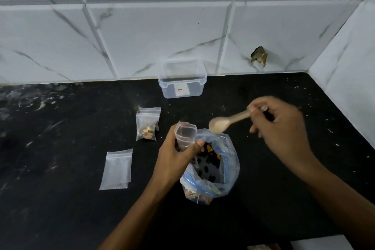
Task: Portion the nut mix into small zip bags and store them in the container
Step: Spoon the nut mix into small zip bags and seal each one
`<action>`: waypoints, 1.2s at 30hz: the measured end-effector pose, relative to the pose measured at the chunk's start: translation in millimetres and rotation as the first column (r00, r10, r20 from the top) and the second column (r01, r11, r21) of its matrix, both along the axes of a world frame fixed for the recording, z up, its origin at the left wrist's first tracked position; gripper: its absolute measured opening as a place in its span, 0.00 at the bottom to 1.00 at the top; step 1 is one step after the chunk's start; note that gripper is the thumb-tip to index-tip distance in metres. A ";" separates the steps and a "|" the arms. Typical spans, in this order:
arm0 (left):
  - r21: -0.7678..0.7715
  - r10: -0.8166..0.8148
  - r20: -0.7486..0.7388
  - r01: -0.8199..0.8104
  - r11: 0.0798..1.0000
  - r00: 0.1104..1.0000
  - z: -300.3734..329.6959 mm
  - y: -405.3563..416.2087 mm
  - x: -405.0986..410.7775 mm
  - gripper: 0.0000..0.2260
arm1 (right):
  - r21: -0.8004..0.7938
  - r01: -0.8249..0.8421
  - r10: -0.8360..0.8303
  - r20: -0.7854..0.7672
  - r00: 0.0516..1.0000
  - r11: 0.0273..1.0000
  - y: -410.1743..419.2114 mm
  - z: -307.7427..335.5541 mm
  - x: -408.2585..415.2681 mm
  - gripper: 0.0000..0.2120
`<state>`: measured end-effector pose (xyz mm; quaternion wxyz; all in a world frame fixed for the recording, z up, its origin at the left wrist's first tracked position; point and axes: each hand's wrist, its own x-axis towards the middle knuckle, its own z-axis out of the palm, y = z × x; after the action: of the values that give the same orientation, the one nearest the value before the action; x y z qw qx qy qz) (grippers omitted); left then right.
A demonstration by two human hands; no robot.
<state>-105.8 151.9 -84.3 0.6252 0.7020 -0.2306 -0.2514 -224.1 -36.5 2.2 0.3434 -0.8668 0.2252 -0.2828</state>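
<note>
Fingers [261,107] pinch spoon [227,121] — left hand [174,158] grips open-mouthed zip bag [185,135].

Clear plastic container [182,79], pale wooden spoon [229,121], glossy black countertop [71,119].

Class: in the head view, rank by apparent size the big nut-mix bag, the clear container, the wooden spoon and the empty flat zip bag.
1. big nut-mix bag
2. clear container
3. empty flat zip bag, though the container's greater distance makes these two unsure
4. wooden spoon
</note>
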 end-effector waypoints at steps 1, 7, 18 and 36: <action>0.000 -0.006 -0.008 0.006 1.000 1.000 -1.5 4.1 -0.5 0.21 | 0.031 0.007 -0.004 -0.097 0.995 1.000 -0.3 -15.6 -0.3 0.05; 0.063 -0.137 -0.062 0.141 0.988 0.989 -16.9 15.7 -0.3 0.22 | 0.024 -0.063 0.067 -0.346 0.936 0.998 19.1 -97.8 -3.7 0.05; 0.059 -0.197 -0.091 0.203 0.977 0.976 -24.2 8.0 1.8 0.24 | 0.342 -0.042 0.198 -0.435 0.879 0.939 28.0 -103.4 20.1 0.08; 0.069 -0.171 -0.079 0.177 0.982 0.982 -20.3 13.0 0.1 0.20 | 0.697 0.254 0.113 -0.435 0.894 0.671 2.9 -80.8 7.6 0.07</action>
<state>-105.8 164.9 -104.6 0.5816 0.6929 -0.2585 -0.3390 -216.6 -33.5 -78.6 0.5916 -0.6839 0.4262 0.0238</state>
